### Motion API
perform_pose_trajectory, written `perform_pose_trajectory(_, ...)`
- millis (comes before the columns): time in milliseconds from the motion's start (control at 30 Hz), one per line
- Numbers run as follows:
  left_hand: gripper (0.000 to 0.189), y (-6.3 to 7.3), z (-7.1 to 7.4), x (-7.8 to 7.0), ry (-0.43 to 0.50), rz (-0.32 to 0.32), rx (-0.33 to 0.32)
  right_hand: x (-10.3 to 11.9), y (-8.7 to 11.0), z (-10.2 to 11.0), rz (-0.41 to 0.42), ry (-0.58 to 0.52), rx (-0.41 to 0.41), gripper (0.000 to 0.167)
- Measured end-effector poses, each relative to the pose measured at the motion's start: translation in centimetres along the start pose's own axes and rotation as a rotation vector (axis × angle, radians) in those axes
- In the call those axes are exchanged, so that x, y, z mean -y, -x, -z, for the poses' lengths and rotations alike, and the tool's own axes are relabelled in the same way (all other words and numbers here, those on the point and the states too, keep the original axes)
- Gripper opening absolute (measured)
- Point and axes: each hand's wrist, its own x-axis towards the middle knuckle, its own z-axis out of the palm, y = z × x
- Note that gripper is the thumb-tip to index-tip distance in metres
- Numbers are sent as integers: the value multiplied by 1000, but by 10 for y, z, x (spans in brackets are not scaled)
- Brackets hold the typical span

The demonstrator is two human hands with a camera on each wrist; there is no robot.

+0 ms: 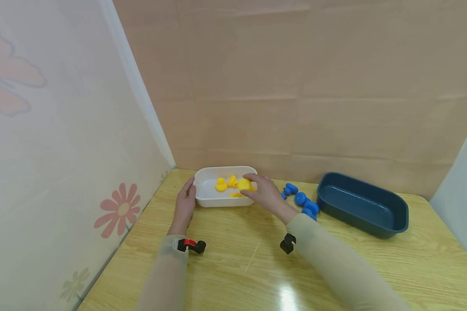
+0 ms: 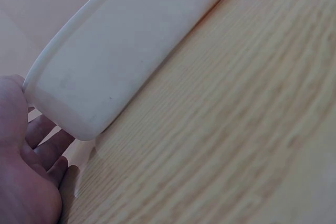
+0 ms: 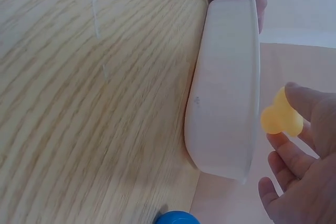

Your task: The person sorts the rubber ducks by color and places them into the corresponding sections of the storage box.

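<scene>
Yellow toy (image 1: 244,184), pinched in the right hand (image 1: 267,194), hangs just above the white tray (image 1: 219,202), gripped at its end by the left hand (image 1: 185,203); other yellow toys (image 1: 221,185) lie inside, blue toys (image 1: 300,198) on the surface (image 1: 233,242) beside it; the step appears to be filling the tray; the next move likely calls for lowering and releasing.

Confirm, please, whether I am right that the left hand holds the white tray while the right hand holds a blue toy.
Not quite: the toy in the right hand is yellow, not blue, as the right wrist view shows; the left hand does hold the white tray.
</scene>
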Motion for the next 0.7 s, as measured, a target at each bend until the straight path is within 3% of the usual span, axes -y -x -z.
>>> perform_pose_trajectory(433, 52, 2, -1, -5, -4, 8, 3, -3, -2, 3, -11, 11, 0, 59)
perform_pose_trajectory(700, 53, 2, 0, -4, -18, 14, 3, -4, 11, 14, -1, 18, -32, 57)
